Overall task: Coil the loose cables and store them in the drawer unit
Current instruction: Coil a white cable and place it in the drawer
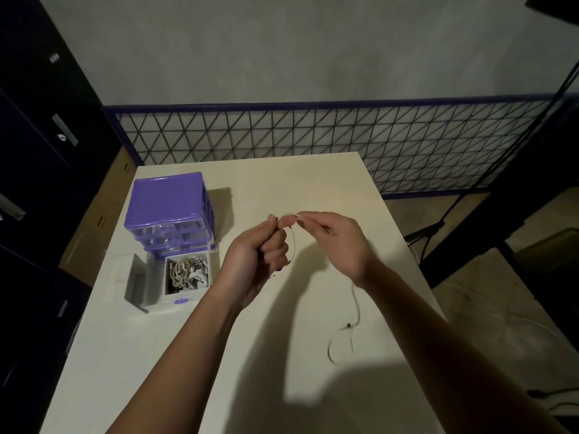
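A thin white cable (356, 303) runs from between my two hands down to the table, where its loose end curls by the right edge. My left hand (261, 255) is closed around part of the cable, a small loop hanging beside its fingers. My right hand (336, 241) pinches the cable between thumb and fingertip just right of the left hand. The purple drawer unit (167, 205) stands at the table's left. Its bottom white drawer (183, 303) is pulled out and holds several coiled cables (188, 272).
The cream table (219, 355) ends close on the right and at the back. A wire-mesh panel (344, 136) stands behind it. Dark cabinets (37, 151) and a cardboard box (97, 220) lie to the left, a black stand (438, 227) and floor cables to the right.
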{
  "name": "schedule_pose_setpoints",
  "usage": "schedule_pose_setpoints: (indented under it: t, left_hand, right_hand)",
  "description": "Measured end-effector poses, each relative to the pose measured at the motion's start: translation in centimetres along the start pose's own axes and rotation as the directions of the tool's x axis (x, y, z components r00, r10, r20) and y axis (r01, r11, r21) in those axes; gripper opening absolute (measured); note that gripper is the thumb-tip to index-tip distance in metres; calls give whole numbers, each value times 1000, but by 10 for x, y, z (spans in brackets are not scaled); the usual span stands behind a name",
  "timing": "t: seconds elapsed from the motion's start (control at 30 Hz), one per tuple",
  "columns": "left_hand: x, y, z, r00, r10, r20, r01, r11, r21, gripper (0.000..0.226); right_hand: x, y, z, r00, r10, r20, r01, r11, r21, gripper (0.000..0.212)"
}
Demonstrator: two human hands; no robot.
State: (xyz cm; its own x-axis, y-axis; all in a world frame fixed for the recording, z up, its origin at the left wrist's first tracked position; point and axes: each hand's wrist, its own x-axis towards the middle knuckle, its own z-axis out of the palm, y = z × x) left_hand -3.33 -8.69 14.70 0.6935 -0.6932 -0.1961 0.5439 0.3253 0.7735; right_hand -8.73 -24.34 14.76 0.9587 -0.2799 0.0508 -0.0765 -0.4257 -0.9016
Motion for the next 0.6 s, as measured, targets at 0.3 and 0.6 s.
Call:
schedule_pose_setpoints:
  t: [0.3, 0.6]
  left_hand:
    - [9, 4, -4, 998, 21, -62, -38, 959, -281, 33]
    - [9, -3, 1, 975, 146, -170, -188, 947, -262, 36]
  right_hand:
    - [-20, 18, 21, 992, 26, -126, -4, 985, 170, 18]
    - [-40, 14, 38, 998, 30, -61, -39, 986, -161, 31]
